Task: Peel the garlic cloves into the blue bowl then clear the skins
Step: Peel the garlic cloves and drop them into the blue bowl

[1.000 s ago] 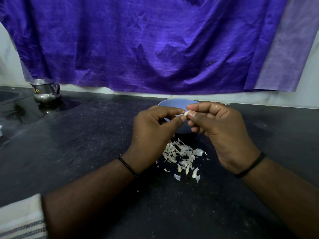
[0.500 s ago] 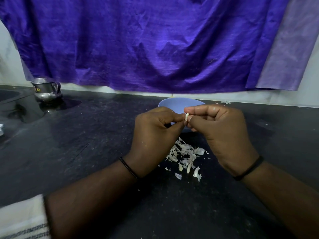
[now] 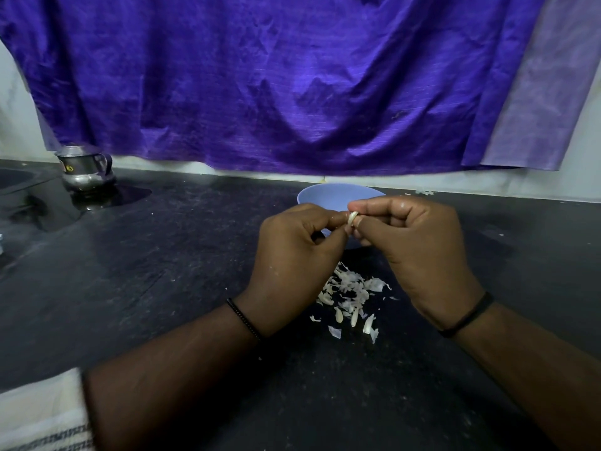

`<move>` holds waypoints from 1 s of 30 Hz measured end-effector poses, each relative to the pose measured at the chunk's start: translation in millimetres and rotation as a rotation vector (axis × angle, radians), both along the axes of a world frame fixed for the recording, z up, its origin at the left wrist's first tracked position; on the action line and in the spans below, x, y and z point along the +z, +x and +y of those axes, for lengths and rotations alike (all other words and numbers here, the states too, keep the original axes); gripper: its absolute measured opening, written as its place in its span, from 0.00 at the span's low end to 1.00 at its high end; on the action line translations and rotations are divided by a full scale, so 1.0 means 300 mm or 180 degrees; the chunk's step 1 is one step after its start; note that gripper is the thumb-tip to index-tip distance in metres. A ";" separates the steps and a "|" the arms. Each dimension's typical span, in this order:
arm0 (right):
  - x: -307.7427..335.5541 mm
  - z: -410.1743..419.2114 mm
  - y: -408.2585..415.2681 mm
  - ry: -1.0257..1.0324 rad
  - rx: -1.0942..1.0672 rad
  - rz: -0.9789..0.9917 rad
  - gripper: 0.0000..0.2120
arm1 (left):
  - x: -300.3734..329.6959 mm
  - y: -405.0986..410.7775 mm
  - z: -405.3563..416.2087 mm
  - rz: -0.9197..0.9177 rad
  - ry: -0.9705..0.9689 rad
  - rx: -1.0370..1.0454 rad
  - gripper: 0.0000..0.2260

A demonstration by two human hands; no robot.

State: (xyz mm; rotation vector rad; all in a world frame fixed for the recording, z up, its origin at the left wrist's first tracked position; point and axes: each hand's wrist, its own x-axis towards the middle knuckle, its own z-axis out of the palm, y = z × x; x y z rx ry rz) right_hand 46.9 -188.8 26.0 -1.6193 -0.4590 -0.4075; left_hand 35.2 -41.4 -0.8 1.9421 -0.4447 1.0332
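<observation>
We see our 2 hands meeting in front of the blue bowl (image 3: pixel 325 198). Our right hand (image 3: pixel 419 255) has its fingers curled in, pinching a small pale garlic clove (image 3: pixel 352 219) between thumb and forefinger. Our left hand (image 3: pixel 292 258) is curled too, its thumb and forefinger tips closed on the clove's left side, so both hands hold the same clove just in front of the bowl's near rim. Each wrist carries 1 thin dark band.

The bowl sits on the black countertop (image 3: pixel 162 271) behind our hands, partly hidden by them; we cannot tell what lies inside it. Below and between our hands, a loose heap of pale garlic skins (image 3: pixel 349 294) lies on the counter, with a few stray flakes scattered toward us.

Farther out, a small steel pot (image 3: pixel 85 170) stands at the back left of the counter. A purple cloth (image 3: pixel 276 83) hangs across the wall behind. A white cloth with dark stripes (image 3: pixel 39 418) shows at the lower left corner.
</observation>
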 end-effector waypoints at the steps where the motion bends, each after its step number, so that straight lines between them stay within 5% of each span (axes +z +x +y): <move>1: 0.000 -0.001 0.000 -0.0011 -0.0014 -0.0018 0.08 | 0.001 -0.002 -0.004 0.0001 0.0088 0.0030 0.07; 15: -0.012 0.003 0.004 -0.0295 -0.0170 -0.0135 0.08 | 0.004 -0.005 0.006 -0.0060 0.0178 0.0094 0.04; 22: -0.008 -0.001 0.018 -0.0220 -0.0156 -0.0068 0.06 | 0.014 -0.006 0.003 0.0852 -0.0706 -0.0549 0.06; 30: -0.009 -0.009 0.028 -0.0246 -0.0063 0.0202 0.05 | 0.013 0.007 0.003 0.1257 -0.1253 -0.0908 0.05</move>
